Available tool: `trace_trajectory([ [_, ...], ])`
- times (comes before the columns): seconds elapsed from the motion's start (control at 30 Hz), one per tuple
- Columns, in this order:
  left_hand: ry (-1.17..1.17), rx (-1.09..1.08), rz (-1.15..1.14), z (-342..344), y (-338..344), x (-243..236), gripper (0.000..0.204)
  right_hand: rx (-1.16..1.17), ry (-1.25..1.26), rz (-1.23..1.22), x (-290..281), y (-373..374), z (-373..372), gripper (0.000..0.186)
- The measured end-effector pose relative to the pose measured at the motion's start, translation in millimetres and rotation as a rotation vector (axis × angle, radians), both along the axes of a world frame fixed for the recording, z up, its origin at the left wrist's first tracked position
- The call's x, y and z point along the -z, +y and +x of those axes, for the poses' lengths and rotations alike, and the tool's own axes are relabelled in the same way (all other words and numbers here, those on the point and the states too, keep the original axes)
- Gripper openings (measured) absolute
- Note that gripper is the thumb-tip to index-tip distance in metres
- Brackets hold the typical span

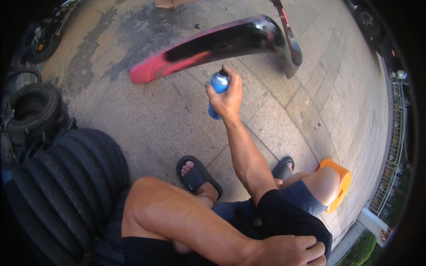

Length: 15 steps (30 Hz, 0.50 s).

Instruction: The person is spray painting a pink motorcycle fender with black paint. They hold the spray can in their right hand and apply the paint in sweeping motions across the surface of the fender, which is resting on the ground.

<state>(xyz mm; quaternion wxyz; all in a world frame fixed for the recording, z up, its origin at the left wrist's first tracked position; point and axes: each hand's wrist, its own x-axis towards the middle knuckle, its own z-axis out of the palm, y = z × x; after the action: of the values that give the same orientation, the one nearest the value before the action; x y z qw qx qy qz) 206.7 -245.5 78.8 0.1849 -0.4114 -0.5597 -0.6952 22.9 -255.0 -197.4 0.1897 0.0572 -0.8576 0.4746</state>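
Observation:
My right hand (pixel 230 95) is wrapped round a blue spray can (pixel 215 113) with a silver top, held upright in front of me. Its index finger lies on the can's nozzle. Beyond the can, a long curved panel (pixel 213 44) that looks like a vehicle bumper rests on the paving. Black covers its middle, while pink-red shows at the left end and along the edges. My left forearm crosses my body, and my left hand (pixel 290 251) is curled against my right upper arm by the black sleeve. Its fingertips are hidden.
Black tyres (pixel 66 190) stand in a row on the left, with another tyre (pixel 33 111) behind them. An orange plastic stool (pixel 339 188) is at the right. Dark stains (pixel 151 29) mark the paving (pixel 146 119). Vehicle wheels (pixel 366 20) and a railing (pixel 390 146) edge the view.

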Motion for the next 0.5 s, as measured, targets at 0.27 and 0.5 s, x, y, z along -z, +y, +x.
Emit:
trace_trajectory([
  [0.27,0.017,-0.052,-0.04,1.8,0.9,-1.0,0.018,0.016,0.04,0.013,-5.4,8.1,-4.7,0.067],
  [0.5,0.016,-0.021,-0.035,1.6,1.0,-0.6,0.019,-0.016,-0.011,0.013,-6.1,7.1,-3.1,0.066],
])
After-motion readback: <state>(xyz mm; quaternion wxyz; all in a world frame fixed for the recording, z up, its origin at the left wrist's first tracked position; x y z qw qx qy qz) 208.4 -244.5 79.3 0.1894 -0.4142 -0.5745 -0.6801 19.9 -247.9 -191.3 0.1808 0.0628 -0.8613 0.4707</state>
